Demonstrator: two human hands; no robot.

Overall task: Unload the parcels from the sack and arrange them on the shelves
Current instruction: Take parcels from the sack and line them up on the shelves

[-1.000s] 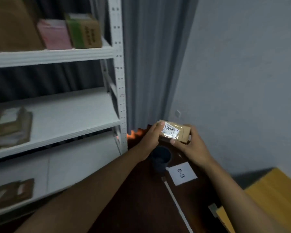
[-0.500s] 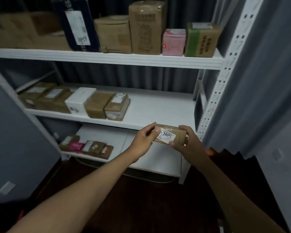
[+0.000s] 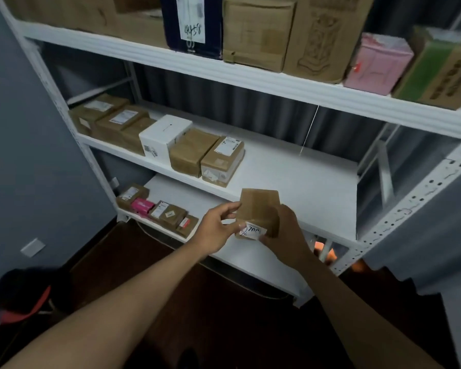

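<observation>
A small brown cardboard parcel (image 3: 258, 209) with a white handwritten label is held in front of the white shelving, level with the front edge of the middle shelf (image 3: 290, 182). My right hand (image 3: 286, 235) grips its right and lower side. My left hand (image 3: 218, 227) touches its left edge with thumb and fingertips, fingers slightly curled. The parcel is tilted so its plain brown face points up and back. No sack is in view.
The middle shelf holds a row of brown parcels (image 3: 221, 161) and a white box (image 3: 163, 137) on its left half. The bottom shelf (image 3: 192, 198) carries small parcels at left. Large boxes (image 3: 258, 30) fill the top shelf. A grey curtain (image 3: 437, 235) hangs at right.
The view swung from the right corner to the shelves and came closer. Both hands carried the parcel toward the middle shelf and turned it so its label faces down and toward me.
</observation>
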